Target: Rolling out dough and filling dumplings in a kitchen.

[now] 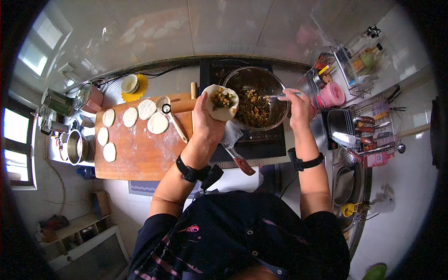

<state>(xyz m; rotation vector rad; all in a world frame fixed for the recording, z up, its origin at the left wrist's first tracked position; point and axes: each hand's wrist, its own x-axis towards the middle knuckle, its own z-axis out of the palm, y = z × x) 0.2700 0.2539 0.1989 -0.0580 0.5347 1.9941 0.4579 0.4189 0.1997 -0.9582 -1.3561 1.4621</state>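
Observation:
My left hand (209, 122) holds a round dough wrapper (214, 113) with chopped filling (223, 99) heaped on it, beside the left rim of a large bowl (282, 120). In my right hand (298, 106) is the handle of a metal utensil (278, 95), whose tip is over the chopped filling mixture in the bowl. Left of my left hand, several flat dough rounds (158, 123) lie on a floured wooden board (136, 157). A rolling pin (183, 106) rests there, partly hidden by my left hand, near a pale spoon (177, 127).
The bowl stands over a black cooktop (262, 143). A cleaver-like tool with a red-brown handle (245, 166) lies at the front edge. A small bowl (130, 84) sits on a yellow mat behind the board. Knives (365, 129) and a pink tub (331, 93) are at right; a metal pot (77, 147) is left.

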